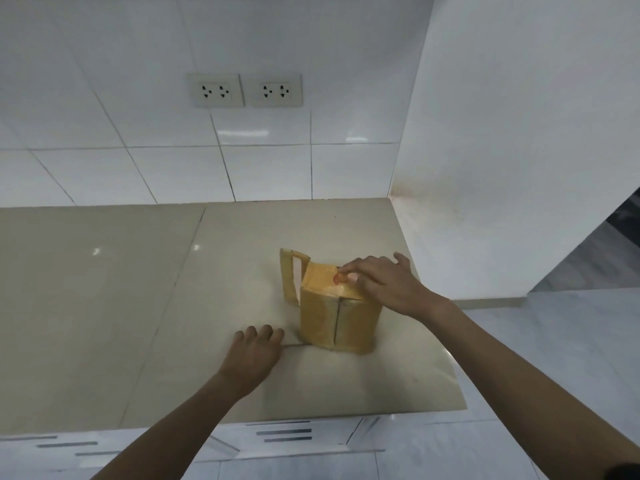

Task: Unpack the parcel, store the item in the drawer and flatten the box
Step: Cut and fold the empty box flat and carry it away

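A small brown cardboard parcel (337, 318), wrapped in glossy tape, stands upright on the beige counter (138, 306). One flap (289, 273) sticks up at its far left side. My right hand (384, 282) rests on the parcel's top, thumb and fingers pinching at the top flap or its tape. My left hand (254, 355) lies palm down on the counter just left of the parcel's base, fingers curled, with nothing seen in it. The parcel's contents are hidden.
A white tiled wall with two double sockets (244, 90) stands behind the counter. A white side wall (519, 150) closes off the right. Drawer fronts with slotted handles (284, 433) run below the counter's front edge. Grey floor shows at right.
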`<action>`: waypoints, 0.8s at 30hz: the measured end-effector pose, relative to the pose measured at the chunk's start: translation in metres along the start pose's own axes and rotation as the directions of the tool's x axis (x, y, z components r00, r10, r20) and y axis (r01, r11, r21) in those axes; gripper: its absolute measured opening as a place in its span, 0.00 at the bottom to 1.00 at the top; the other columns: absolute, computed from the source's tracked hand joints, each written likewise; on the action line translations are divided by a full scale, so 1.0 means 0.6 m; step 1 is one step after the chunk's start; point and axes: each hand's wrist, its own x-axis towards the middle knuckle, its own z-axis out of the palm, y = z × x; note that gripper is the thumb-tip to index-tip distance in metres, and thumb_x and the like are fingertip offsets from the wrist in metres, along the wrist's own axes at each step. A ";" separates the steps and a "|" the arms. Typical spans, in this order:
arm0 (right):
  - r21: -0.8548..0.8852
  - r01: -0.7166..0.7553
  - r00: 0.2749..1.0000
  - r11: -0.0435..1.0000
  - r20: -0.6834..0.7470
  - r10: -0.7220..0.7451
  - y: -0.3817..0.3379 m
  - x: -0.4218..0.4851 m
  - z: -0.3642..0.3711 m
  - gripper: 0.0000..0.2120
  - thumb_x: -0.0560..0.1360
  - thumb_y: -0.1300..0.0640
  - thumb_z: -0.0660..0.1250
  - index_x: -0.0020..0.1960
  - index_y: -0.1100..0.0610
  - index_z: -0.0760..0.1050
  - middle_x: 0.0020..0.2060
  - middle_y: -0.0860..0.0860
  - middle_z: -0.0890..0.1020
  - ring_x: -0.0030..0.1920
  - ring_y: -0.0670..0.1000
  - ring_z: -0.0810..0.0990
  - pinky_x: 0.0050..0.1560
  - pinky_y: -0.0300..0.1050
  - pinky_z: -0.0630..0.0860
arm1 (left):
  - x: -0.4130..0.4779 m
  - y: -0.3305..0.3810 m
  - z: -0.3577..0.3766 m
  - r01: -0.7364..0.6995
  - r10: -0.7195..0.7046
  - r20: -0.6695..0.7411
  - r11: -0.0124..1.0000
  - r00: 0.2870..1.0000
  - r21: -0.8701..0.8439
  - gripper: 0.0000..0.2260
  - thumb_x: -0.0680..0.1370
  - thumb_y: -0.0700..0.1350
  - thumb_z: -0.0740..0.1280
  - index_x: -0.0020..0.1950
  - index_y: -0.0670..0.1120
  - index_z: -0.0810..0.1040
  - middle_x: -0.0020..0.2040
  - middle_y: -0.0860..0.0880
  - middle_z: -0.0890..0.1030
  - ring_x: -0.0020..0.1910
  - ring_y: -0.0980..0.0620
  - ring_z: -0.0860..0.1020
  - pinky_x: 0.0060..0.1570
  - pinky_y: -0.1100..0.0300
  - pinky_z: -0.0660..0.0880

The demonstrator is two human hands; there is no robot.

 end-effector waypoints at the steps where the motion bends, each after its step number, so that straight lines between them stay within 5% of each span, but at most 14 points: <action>1: -0.024 -0.004 1.000 1.000 0.011 0.005 0.002 -0.004 0.003 0.20 0.76 0.32 0.53 0.64 0.35 0.67 0.64 0.40 0.75 0.66 0.48 0.69 0.72 0.65 0.43 | -0.004 -0.006 0.002 -0.033 0.033 -0.019 0.999 0.999 -0.023 0.14 0.58 0.42 0.81 0.36 0.47 0.78 0.28 0.49 0.78 0.23 0.45 0.75 0.23 0.60 0.69; 3: -0.148 0.035 0.999 0.988 0.031 -0.030 0.000 -0.012 0.011 0.34 0.67 0.24 0.56 0.70 0.34 0.60 0.70 0.42 0.69 0.71 0.50 0.63 0.71 0.67 0.38 | -0.010 -0.016 -0.001 -0.116 0.109 -0.083 0.989 0.991 -0.089 0.11 0.64 0.46 0.79 0.39 0.47 0.78 0.29 0.50 0.79 0.26 0.45 0.77 0.25 0.60 0.70; 5: -0.323 0.086 0.996 0.942 0.025 -0.083 0.000 -0.014 0.021 0.40 0.65 0.26 0.62 0.73 0.35 0.54 0.74 0.44 0.62 0.75 0.52 0.56 0.69 0.71 0.38 | -0.015 -0.027 -0.011 -0.220 0.196 -0.152 0.963 0.969 -0.157 0.05 0.75 0.49 0.68 0.44 0.48 0.77 0.35 0.50 0.81 0.31 0.46 0.78 0.29 0.58 0.73; 7: -0.385 0.073 0.996 0.920 -0.014 -0.085 0.000 -0.011 0.025 0.42 0.65 0.32 0.67 0.73 0.34 0.51 0.76 0.46 0.58 0.77 0.53 0.52 0.69 0.72 0.39 | -0.014 -0.040 -0.024 -0.239 0.185 -0.207 0.929 0.961 -0.281 0.10 0.79 0.51 0.58 0.50 0.50 0.78 0.41 0.51 0.81 0.36 0.47 0.78 0.34 0.55 0.75; 12: -0.315 0.029 0.998 0.949 -0.044 -0.045 0.003 -0.006 0.030 0.43 0.67 0.40 0.71 0.74 0.35 0.51 0.73 0.45 0.63 0.74 0.50 0.57 0.69 0.72 0.42 | 0.009 -0.085 -0.081 0.027 -0.046 -0.002 0.619 0.999 -0.785 0.07 0.80 0.51 0.63 0.50 0.52 0.80 0.42 0.55 0.84 0.39 0.58 0.81 0.40 0.60 0.77; 17: -0.250 -0.002 0.999 0.968 -0.051 -0.011 0.007 -0.004 0.033 0.42 0.69 0.45 0.73 0.74 0.34 0.51 0.77 0.45 0.58 0.77 0.49 0.50 0.70 0.68 0.37 | 0.029 -0.111 -0.131 0.250 0.007 0.277 0.410 0.961 -0.877 0.04 0.79 0.51 0.66 0.45 0.56 0.79 0.38 0.50 0.86 0.35 0.54 0.84 0.27 0.66 0.74; 24: -0.254 0.015 0.998 0.967 -0.051 -0.029 0.019 -0.009 0.032 0.42 0.68 0.48 0.74 0.73 0.35 0.53 0.77 0.44 0.57 0.78 0.49 0.48 0.70 0.67 0.37 | 0.067 -0.131 -0.187 0.191 0.159 0.261 0.358 0.952 -0.914 0.05 0.79 0.53 0.64 0.48 0.55 0.78 0.38 0.46 0.86 0.34 0.47 0.85 0.23 0.61 0.74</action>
